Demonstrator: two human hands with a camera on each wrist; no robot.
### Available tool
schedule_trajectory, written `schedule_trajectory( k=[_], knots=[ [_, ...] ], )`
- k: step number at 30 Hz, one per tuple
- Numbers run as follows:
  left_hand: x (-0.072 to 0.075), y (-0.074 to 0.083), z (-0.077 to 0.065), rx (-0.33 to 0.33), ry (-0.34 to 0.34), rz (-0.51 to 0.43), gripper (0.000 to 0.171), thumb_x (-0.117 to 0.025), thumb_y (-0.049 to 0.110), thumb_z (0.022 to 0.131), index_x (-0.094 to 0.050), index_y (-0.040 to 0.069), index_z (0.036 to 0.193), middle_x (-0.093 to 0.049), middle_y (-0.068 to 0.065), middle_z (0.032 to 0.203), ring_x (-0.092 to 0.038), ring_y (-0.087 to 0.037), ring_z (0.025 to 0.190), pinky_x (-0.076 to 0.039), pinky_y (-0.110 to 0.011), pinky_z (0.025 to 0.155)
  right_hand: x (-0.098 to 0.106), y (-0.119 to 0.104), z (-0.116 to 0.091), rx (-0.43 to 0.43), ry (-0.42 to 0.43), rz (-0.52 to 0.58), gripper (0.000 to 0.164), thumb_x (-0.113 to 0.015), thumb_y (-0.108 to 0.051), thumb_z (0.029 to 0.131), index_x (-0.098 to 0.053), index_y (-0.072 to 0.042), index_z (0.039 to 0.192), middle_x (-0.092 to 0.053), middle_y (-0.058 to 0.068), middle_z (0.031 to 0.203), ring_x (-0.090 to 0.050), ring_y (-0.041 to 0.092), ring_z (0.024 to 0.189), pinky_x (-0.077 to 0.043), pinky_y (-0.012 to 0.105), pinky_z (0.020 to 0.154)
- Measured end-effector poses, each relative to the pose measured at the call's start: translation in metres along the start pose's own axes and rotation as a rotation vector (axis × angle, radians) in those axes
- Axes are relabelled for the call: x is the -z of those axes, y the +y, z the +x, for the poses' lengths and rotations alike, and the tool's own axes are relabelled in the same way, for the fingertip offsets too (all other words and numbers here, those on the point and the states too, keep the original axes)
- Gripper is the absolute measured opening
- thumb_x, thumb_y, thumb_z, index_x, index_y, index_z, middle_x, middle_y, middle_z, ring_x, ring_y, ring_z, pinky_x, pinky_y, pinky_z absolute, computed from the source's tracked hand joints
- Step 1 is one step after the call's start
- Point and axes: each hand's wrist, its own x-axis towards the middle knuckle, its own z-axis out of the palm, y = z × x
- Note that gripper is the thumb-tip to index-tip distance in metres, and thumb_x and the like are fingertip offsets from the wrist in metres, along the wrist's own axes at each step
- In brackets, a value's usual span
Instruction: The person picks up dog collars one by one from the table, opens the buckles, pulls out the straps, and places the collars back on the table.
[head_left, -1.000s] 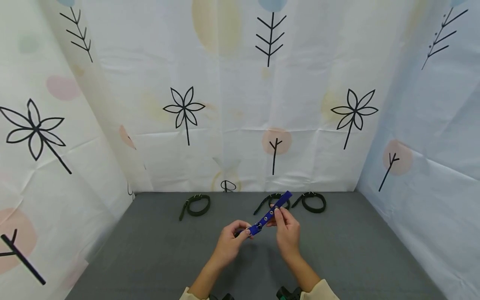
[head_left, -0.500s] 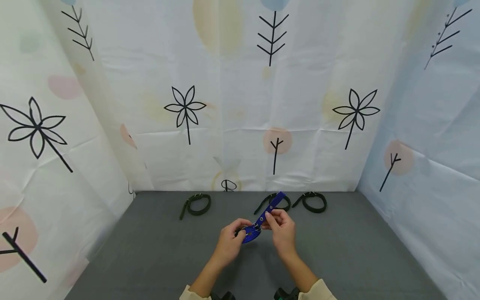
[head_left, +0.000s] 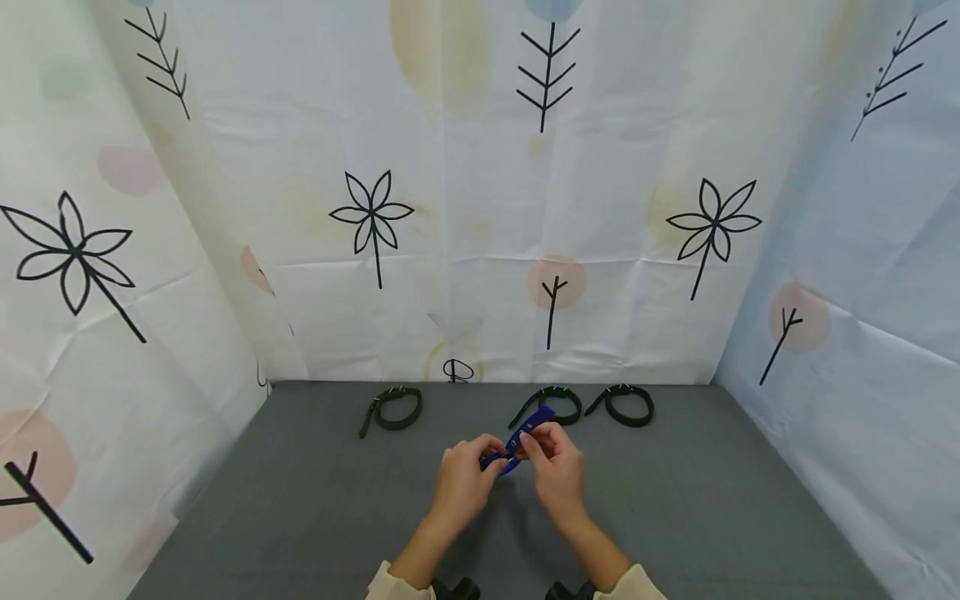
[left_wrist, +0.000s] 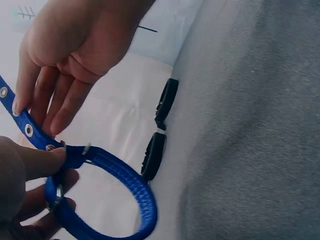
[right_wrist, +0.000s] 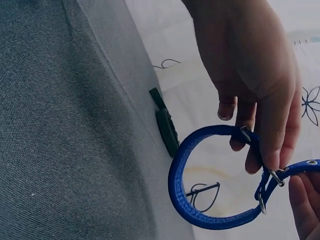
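Observation:
A blue collar [head_left: 534, 420] with metal eyelets and a buckle is held up above the table between both hands. My left hand [head_left: 461, 483] pinches it at the buckle [right_wrist: 276, 177], thumb on top. My right hand [head_left: 561, 482] pinches the eyeletted strap end [left_wrist: 29, 130] between thumb and fingers. In the left wrist view the strap passes through the buckle, and the rest of the collar hangs as a round loop [left_wrist: 140, 192]. A metal ring [right_wrist: 262, 204] shows beside the buckle in the right wrist view.
Dark green coiled collars lie along the back of the grey table [head_left: 337, 517]: one at the left [head_left: 397, 423], one behind the blue strap [head_left: 573, 410] and one at the right [head_left: 630, 422]. Patterned white cloth [head_left: 480, 317] walls the back and sides.
Both hands have turned the blue collar, and its loop has come into view. The right hand has shifted left along the strap toward the left hand, and the strap end has come lower.

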Motion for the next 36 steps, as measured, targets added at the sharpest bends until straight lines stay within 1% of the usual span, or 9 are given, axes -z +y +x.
schedule_trajectory(
  k=[4, 9, 14, 17, 20, 24, 31, 33, 36],
  knots=[
    [0.003, 0.002, 0.003, 0.042, -0.045, -0.011, 0.014, -0.080, 0.020, 0.081, -0.066, 0.022, 0.084, -0.063, 0.013, 0.074, -0.051, -0.006, 0.065, -0.041, -0.034, 0.068, -0.002, -0.007, -0.002, 0.035, -0.015, -0.020, 0.006, -0.062, 0.009, 0.090, -0.058, 0.009, 0.085, -0.068, 0.021, 0.078, -0.064, 0.041, 0.065, -0.055, 0.045, 0.061],
    [0.006, 0.001, 0.006, 0.079, -0.100, -0.084, 0.016, -0.080, 0.019, 0.081, -0.064, 0.020, 0.081, -0.058, 0.014, 0.067, -0.049, -0.004, 0.058, -0.040, -0.026, 0.054, -0.002, -0.006, -0.003, 0.101, -0.026, -0.046, 0.008, -0.063, 0.011, 0.088, -0.058, 0.007, 0.083, -0.068, 0.019, 0.075, -0.065, 0.037, 0.062, -0.055, 0.040, 0.059],
    [0.006, -0.002, 0.006, 0.097, -0.123, -0.144, 0.016, -0.080, 0.019, 0.081, -0.064, 0.020, 0.078, -0.058, 0.013, 0.066, -0.052, -0.005, 0.060, -0.042, -0.025, 0.054, -0.001, -0.006, -0.003, 0.130, -0.045, -0.061, 0.008, -0.063, 0.014, 0.087, -0.057, 0.008, 0.083, -0.068, 0.019, 0.075, -0.065, 0.037, 0.061, -0.055, 0.034, 0.058],
    [0.005, -0.005, 0.006, 0.093, -0.146, -0.197, 0.015, -0.079, 0.018, 0.082, -0.064, 0.018, 0.079, -0.059, 0.011, 0.068, -0.053, -0.005, 0.062, -0.044, -0.026, 0.055, 0.000, -0.002, -0.002, 0.093, -0.053, -0.016, 0.006, -0.060, 0.013, 0.089, -0.056, 0.011, 0.085, -0.067, 0.021, 0.076, -0.065, 0.038, 0.063, -0.056, 0.037, 0.059],
    [0.005, -0.008, 0.006, 0.094, -0.192, -0.277, 0.014, -0.076, 0.018, 0.085, -0.063, 0.016, 0.081, -0.059, 0.009, 0.071, -0.055, -0.008, 0.064, -0.045, -0.027, 0.056, 0.002, 0.011, 0.001, -0.015, -0.033, 0.069, 0.003, -0.057, 0.010, 0.092, -0.056, 0.012, 0.090, -0.067, 0.023, 0.078, -0.066, 0.036, 0.066, -0.056, 0.041, 0.061],
    [0.004, -0.012, 0.004, 0.106, -0.253, -0.402, 0.012, -0.072, 0.018, 0.090, -0.061, 0.014, 0.086, -0.060, 0.004, 0.078, -0.055, -0.012, 0.069, -0.046, -0.028, 0.061, 0.004, 0.027, 0.004, -0.129, 0.002, 0.158, 0.009, -0.057, 0.004, 0.095, -0.056, 0.013, 0.096, -0.067, 0.024, 0.079, -0.068, 0.027, 0.066, -0.056, 0.037, 0.062],
    [0.002, -0.016, 0.005, 0.119, -0.343, -0.613, 0.007, -0.062, 0.003, 0.094, -0.055, 0.004, 0.095, -0.058, -0.005, 0.088, -0.053, -0.018, 0.075, -0.042, -0.030, 0.066, 0.005, 0.033, 0.008, -0.152, 0.014, 0.235, 0.015, -0.058, 0.002, 0.095, -0.053, 0.016, 0.096, -0.065, 0.028, 0.080, -0.068, 0.021, 0.066, -0.056, 0.036, 0.061],
    [0.002, -0.016, 0.006, 0.141, -0.376, -0.651, 0.007, -0.061, 0.003, 0.094, -0.054, 0.002, 0.095, -0.059, -0.007, 0.088, -0.055, -0.021, 0.076, -0.044, -0.031, 0.067, 0.005, 0.031, 0.008, -0.162, 0.020, 0.233, 0.015, -0.058, 0.002, 0.095, -0.053, 0.016, 0.096, -0.065, 0.027, 0.080, -0.068, 0.020, 0.065, -0.056, 0.035, 0.061],
    [0.002, -0.017, 0.008, 0.207, -0.407, -0.681, 0.014, -0.062, 0.013, 0.096, -0.054, 0.002, 0.092, -0.061, -0.009, 0.087, -0.060, -0.022, 0.075, -0.047, -0.034, 0.065, 0.005, 0.029, 0.007, -0.172, 0.012, 0.213, 0.015, -0.059, 0.001, 0.095, -0.054, 0.015, 0.096, -0.066, 0.027, 0.080, -0.068, 0.021, 0.065, -0.056, 0.034, 0.061]
  ],
)
